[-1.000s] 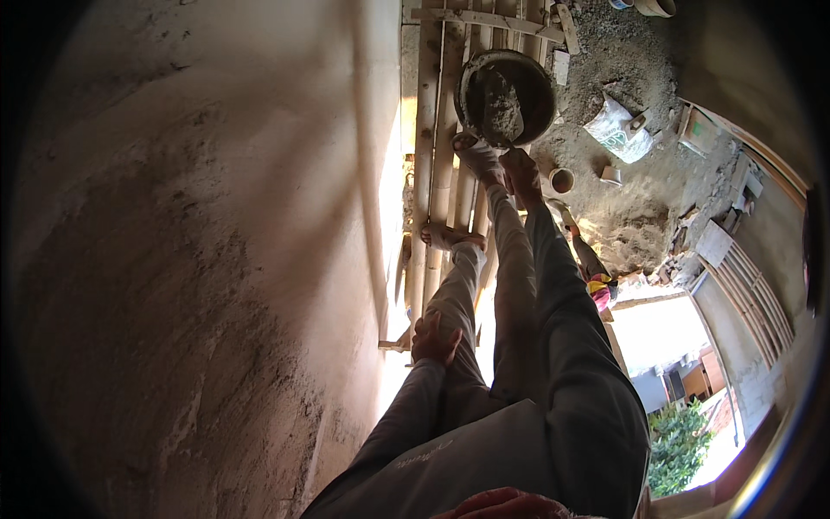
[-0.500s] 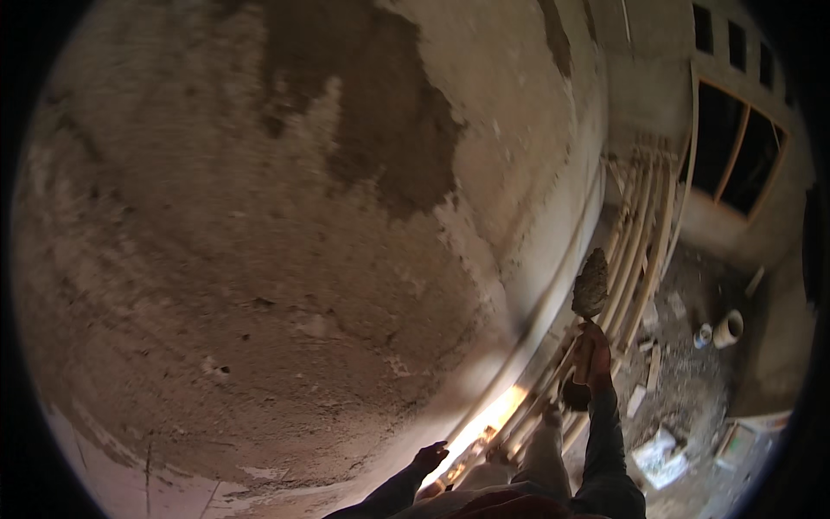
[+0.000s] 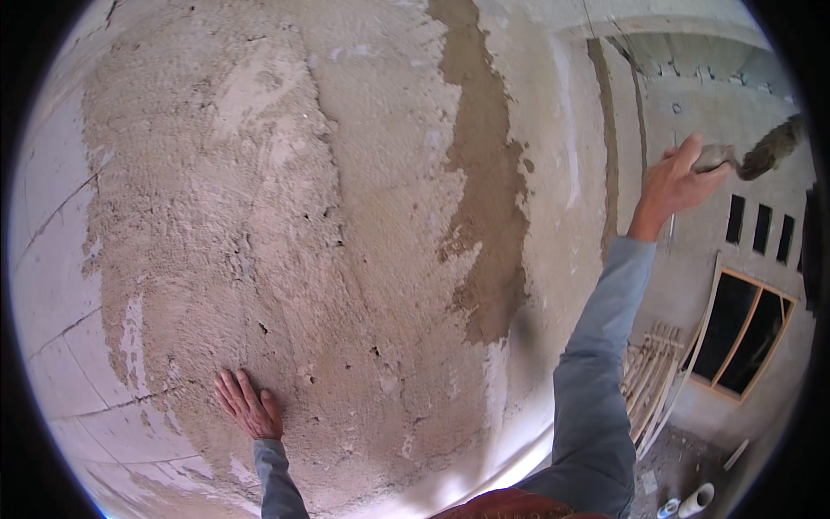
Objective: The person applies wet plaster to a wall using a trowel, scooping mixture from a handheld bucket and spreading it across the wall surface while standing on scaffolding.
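My left hand (image 3: 249, 405) lies against the rough plastered wall (image 3: 259, 216), fingers stretched out and holding nothing. Raised at the upper right, my right hand (image 3: 679, 183) is closed round the handle of a trowel (image 3: 714, 157). Grey-brown mortar (image 3: 772, 149) covers the trowel's blade, which points away to the right, apart from the wall. Between my hands a darker, wet-looking strip of mortar (image 3: 488, 190) runs down the wall.
Long wooden poles (image 3: 644, 381) lie bundled at the lower right. Beyond stands a wood-framed window (image 3: 743, 333) below small dark openings (image 3: 762, 233). A pale bucket (image 3: 696, 500) sits on the floor (image 3: 683, 450). Bare blocks (image 3: 65, 381) show at the wall's left edge.
My right hand has lifted the mortar-loaded trowel from low beside the poles to the upper right. My left hand has risen onto the wall. The view has tilted up.
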